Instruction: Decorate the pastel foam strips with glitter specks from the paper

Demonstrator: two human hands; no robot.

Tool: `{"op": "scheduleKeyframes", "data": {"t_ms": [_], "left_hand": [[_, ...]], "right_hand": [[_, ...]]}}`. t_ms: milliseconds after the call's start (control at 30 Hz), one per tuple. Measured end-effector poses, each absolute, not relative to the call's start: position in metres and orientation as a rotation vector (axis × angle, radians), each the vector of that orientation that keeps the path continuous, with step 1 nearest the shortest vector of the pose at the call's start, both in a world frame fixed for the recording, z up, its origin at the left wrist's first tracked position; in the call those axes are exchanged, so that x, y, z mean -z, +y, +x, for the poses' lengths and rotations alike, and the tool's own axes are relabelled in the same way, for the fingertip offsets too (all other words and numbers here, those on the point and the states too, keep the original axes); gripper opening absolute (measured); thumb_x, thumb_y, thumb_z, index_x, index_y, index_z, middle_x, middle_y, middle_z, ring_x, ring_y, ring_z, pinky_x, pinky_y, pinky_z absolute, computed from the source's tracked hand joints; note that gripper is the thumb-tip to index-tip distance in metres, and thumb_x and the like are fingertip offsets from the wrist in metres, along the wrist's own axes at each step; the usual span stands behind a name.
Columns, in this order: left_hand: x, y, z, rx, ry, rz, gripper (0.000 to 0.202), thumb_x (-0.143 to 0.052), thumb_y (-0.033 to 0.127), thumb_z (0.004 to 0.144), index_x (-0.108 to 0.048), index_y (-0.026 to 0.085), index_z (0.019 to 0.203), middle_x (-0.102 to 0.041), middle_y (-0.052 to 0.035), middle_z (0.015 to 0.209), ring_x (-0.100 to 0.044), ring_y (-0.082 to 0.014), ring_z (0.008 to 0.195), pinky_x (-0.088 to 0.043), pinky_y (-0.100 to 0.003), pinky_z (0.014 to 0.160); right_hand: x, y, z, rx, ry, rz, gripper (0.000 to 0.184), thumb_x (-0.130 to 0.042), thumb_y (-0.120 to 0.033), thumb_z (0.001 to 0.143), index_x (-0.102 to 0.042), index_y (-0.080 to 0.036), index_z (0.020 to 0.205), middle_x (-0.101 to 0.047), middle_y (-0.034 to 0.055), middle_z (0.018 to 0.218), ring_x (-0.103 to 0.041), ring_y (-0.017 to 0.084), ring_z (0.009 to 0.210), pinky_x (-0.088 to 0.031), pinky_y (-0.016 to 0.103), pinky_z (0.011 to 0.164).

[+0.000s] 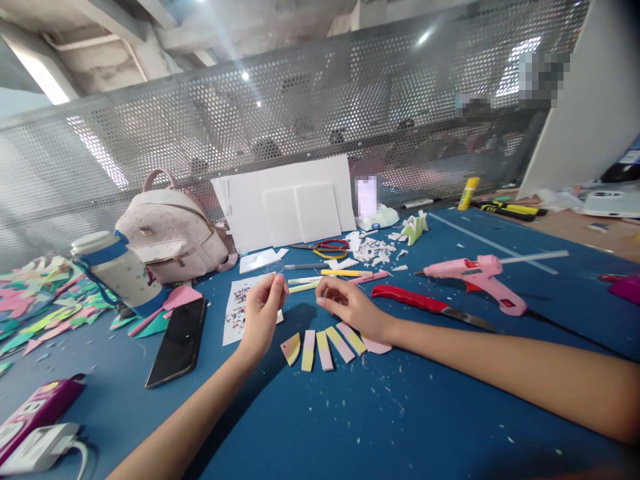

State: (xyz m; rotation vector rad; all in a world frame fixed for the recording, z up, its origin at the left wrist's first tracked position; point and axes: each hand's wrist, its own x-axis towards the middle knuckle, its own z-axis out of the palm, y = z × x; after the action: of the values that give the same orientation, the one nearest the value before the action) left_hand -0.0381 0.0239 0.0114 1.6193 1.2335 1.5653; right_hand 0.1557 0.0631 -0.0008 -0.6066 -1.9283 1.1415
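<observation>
My left hand [263, 310] is raised over a white sheet with small dark specks [234, 319], thumb pressed to the curled fingers. Whatever it pinches is too small to make out. Facing it, my right hand [356, 308] is closed, with fingers bent and thumb tip close to the index finger; I cannot make out anything in it. Below the hands, several pink-and-yellow foam strips [324, 351] lie in an arc, with a pointed foam piece [291, 349] at the left end. A pink foam piece [376, 345] lies partly hidden under my right wrist.
To the right lie a red-handled knife [410, 297] and a pink glue gun [480, 273]. Scissors [330, 249] and white scraps [375, 251] are behind the hands. At left are a phone [177, 343], a tumbler [117, 270], a backpack [173, 230] and a power strip [43, 407].
</observation>
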Motion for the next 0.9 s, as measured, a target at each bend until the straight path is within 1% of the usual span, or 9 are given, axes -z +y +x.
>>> {"op": "scheduleKeyframes", "data": {"t_ms": [333, 633, 900], "left_hand": [[-0.01, 0.029, -0.043, -1.609, 1.296, 1.594, 0.037, -0.049, 0.045, 0.098, -0.054, 0.018, 0.072, -0.029, 0.0059, 0.054, -0.025, -0.0098, 0.049, -0.018, -0.025, 0.048], [-0.009, 0.033, -0.046, -1.531, 1.375, 1.64, 0.032, -0.052, 0.044, 0.095, -0.059, 0.018, 0.078, -0.032, 0.0058, 0.054, -0.028, -0.0106, 0.049, -0.02, -0.024, 0.048], [-0.007, 0.035, -0.049, -1.576, 1.379, 1.652, 0.032, -0.052, 0.045, 0.095, -0.06, 0.019, 0.078, -0.033, 0.006, 0.053, -0.029, -0.0109, 0.048, -0.021, -0.024, 0.048]], "right_hand": [[0.001, 0.063, 0.156, -1.17, -1.886, -0.614, 0.015, -0.057, -0.031, 0.091, -0.052, -0.021, 0.082, -0.048, -0.0015, 0.076, -0.045, 0.013, 0.063, -0.038, 0.028, 0.058], [0.007, 0.067, 0.157, -1.184, -1.845, -0.583, 0.016, -0.056, -0.033, 0.093, -0.051, -0.021, 0.083, -0.047, -0.0018, 0.075, -0.046, 0.013, 0.062, -0.038, 0.027, 0.058], [0.005, 0.067, 0.156, -1.225, -1.799, -0.581, 0.021, -0.058, -0.037, 0.092, -0.05, -0.021, 0.081, -0.046, -0.0018, 0.077, -0.046, 0.012, 0.063, -0.041, 0.027, 0.059]]}}
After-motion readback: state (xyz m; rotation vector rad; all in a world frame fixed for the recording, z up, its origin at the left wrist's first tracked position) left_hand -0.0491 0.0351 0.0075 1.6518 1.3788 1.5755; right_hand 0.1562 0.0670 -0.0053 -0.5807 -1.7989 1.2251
